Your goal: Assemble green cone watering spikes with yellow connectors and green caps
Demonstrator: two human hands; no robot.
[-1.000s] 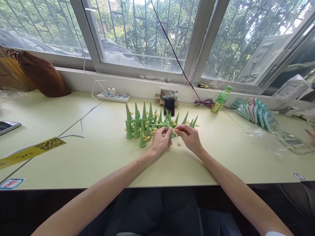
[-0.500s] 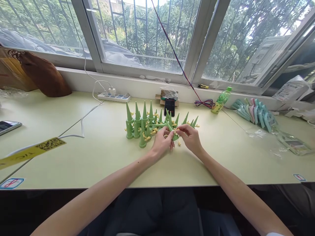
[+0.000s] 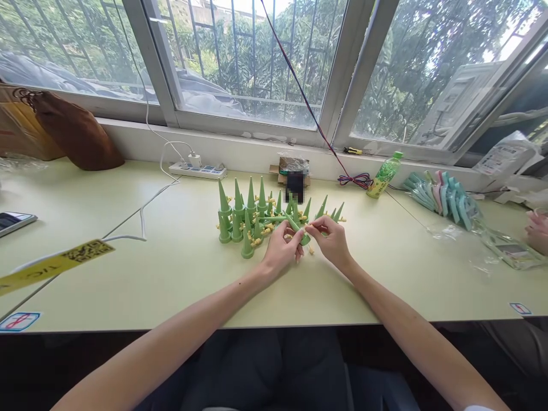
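Barred windows (image 3: 257, 63) rise behind a pale green surface (image 3: 192, 285). Upright green cones (image 3: 247, 242) crowd its middle, small yellow pieces (image 3: 268, 229) among them. Just in front, the left hand (image 3: 280, 249) has its grip around a tilted green cone (image 3: 293, 222); the right hand (image 3: 331, 242) keeps a narrow grip at its wide end, contents too small to tell.

Dark clothing (image 3: 244, 365), white sleeve edge (image 3: 472, 408)
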